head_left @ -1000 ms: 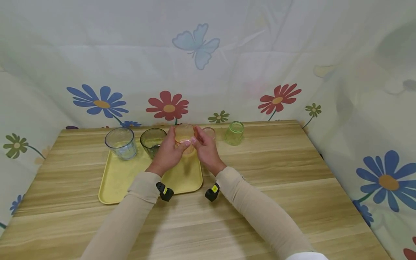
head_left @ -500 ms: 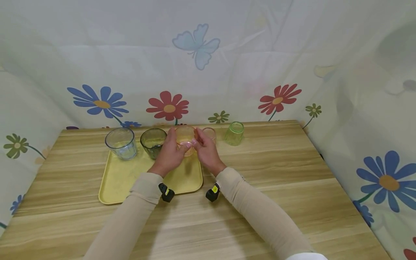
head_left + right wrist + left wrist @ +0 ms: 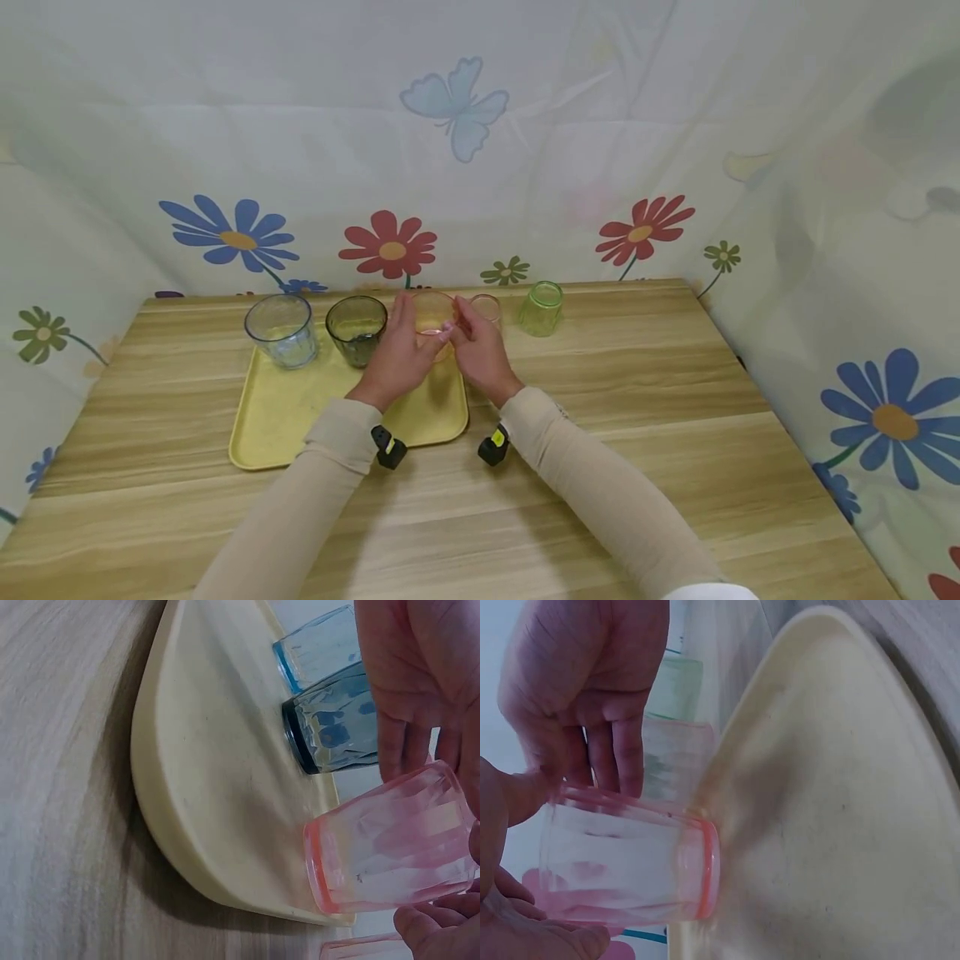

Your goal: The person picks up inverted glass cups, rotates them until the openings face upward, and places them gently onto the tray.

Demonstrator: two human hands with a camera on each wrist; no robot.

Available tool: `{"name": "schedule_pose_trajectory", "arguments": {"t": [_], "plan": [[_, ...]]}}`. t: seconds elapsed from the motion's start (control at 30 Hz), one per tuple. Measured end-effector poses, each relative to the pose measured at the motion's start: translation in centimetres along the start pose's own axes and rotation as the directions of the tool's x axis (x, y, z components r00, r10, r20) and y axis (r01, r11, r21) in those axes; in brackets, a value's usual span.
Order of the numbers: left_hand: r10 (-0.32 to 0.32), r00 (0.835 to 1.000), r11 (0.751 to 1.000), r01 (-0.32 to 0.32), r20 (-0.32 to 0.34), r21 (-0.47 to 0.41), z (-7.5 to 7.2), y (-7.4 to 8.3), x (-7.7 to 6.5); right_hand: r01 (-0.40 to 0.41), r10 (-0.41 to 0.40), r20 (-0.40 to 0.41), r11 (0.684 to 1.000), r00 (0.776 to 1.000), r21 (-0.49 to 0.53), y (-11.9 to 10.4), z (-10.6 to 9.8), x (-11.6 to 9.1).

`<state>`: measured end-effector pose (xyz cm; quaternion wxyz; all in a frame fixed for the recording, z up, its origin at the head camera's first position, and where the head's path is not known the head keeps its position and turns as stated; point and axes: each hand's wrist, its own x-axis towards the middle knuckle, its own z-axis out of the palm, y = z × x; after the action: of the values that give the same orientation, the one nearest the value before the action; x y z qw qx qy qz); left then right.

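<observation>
At yellow tray [image 3: 281,417], left hand [image 3: 401,354] and right hand [image 3: 482,354] gripping pink glass [image 3: 401,844], red base [image 3: 318,866] plain only in wrist views

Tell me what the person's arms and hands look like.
Beige sleeves reach both wrists; white cloth shows farther up the right arm. Each wrist has a small black device with a yellow patch. The left hand and right hand look bare.

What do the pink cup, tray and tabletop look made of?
Pink cup: glass or clear plastic, glossy; see-through with pale reflections.
Tray: probably moulded plastic, smooth; even yellow, rounded raised rim.
Tabletop: wood or wood-print laminate, satin; streaked grain.
</observation>
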<state>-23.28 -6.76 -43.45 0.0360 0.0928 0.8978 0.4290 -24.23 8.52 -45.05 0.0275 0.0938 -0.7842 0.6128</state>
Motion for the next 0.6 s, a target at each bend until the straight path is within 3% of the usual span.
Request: {"name": "schedule_pose_trajectory", "arguments": {"t": [0.13,0.3,0.43,0.6], "plan": [[0.025,1.000,0.999,-0.025,-0.006,0.033,0.0,0.7,-0.6,0.018,-0.018,-0.006,0.999,1.000,-0.033,-0.4,-0.1,-0.2],[0.073,0.997,0.995,-0.071,-0.021,0.075,-0.2,1.4,-1.4,0.047,-0.049,-0.008,0.980,0.999,-0.193,-1.1,-0.6,-0.6],[0.097,0.995,0.992,-0.095,-0.020,0.079,-0.6,1.7,-2.4,0.087,-0.089,0.008,0.935,0.996,-0.343,-1.7,-1.2,-1.0],[0.140,0.990,0.986,-0.137,-0.033,0.092,-1.3,1.8,-4.3,0.186,-0.184,0.054,0.847,0.981,-0.498,-2.3,-2.5,-1.3]]}}
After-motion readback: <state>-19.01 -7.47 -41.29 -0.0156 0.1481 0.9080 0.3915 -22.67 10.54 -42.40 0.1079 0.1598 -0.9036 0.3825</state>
